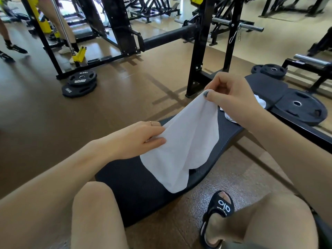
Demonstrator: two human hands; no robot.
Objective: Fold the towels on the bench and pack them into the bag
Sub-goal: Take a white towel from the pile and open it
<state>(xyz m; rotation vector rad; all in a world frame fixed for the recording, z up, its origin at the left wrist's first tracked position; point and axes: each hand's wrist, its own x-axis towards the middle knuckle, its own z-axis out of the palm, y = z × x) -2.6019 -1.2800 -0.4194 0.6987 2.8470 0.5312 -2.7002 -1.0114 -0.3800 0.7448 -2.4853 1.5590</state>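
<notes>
Head view looks down over my knees at the black padded worktop (136,178). My left hand (136,136) pinches the white towel (181,146) at its 9 o'clock edge, thumb beneath and fingers (158,129) curled over the cloth. My right hand (231,97) pinches the top corner at 1 o'clock, lifted above the pad, so the towel hangs between both grips with its lower end draped on the worktop toward 6 o'clock. I judge this towel to be only at the start of its fold: it looks doubled loosely, not squared. More white cloth (260,102) lies further along the worktop at 2 o'clock, mostly hidden behind my right forearm, so I cannot tell whether it is folded or how many towels it is. No bag shows anywhere, so packing seems wholly ahead.
</notes>
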